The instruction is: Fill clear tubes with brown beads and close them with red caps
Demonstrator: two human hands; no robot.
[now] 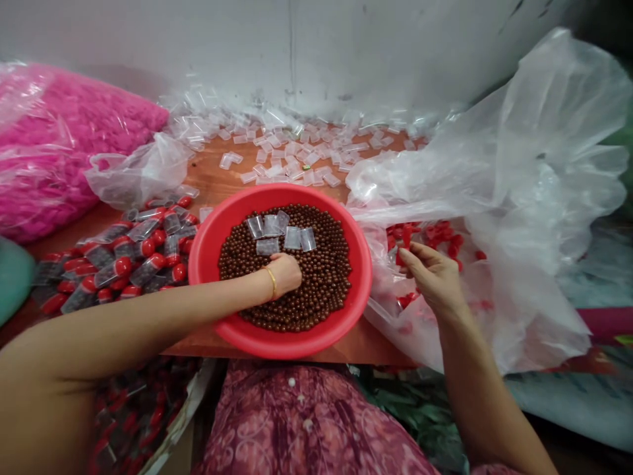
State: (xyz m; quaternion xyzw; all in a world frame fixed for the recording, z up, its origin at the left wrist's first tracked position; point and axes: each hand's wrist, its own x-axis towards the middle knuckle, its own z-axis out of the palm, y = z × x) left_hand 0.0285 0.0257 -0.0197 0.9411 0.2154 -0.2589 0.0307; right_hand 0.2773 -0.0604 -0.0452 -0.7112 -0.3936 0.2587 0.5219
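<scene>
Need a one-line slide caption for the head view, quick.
Left hand at brown beads in a red basin; right hand pinching a small red piece.

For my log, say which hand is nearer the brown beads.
Left. The left hand is at the brown beads; the right hand is outside the red basin, to its right.

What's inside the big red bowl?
Inside the red bowl are lots of small brown balls, with clear plastic pieces on top and the left hand over them. The balls hide the bowl's bottom; what's under the hand can't be seen.
</scene>
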